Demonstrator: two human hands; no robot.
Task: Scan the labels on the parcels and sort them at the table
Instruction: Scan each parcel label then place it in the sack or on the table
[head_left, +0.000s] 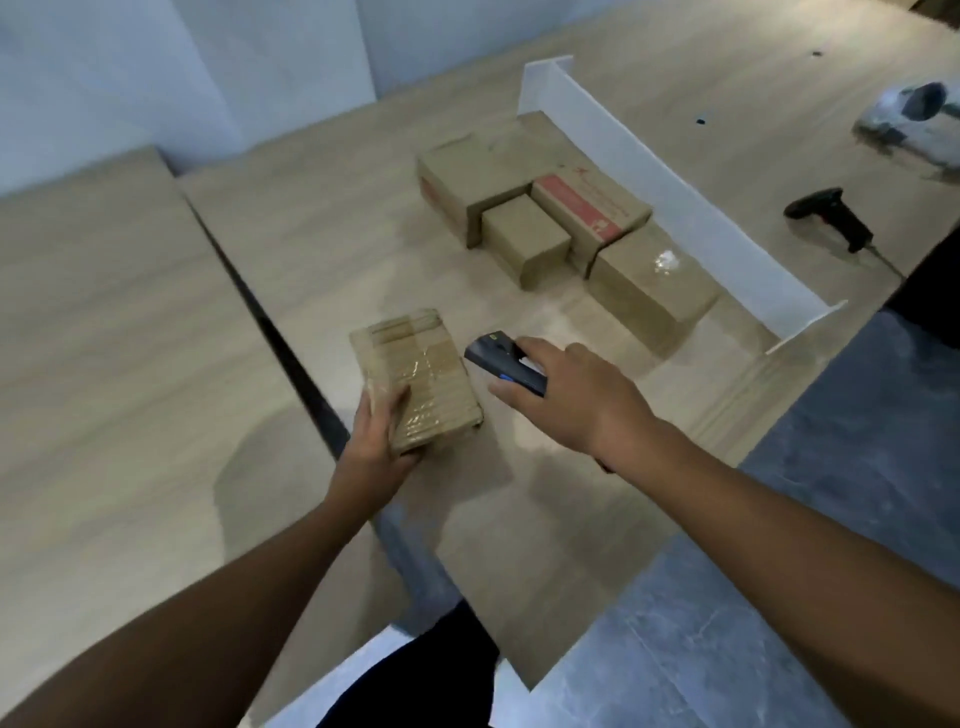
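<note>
Wooden table (311, 249), head view. Left hand (376, 431) grips a taped parcel (415, 374) by its near corner; right hand (566, 395) holds a scanner (506, 364) just beside it. More parcels (519, 208) cluster beyond, against a divider (675, 192), probably still unscanned. No label is legible; blur obscures detail.

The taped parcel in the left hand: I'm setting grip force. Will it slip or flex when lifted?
The taped parcel is probably slippery: glossy tape covers its top. Likely stiff, since its edges look square. Seemingly light: the left hand grips one end alone.
</note>
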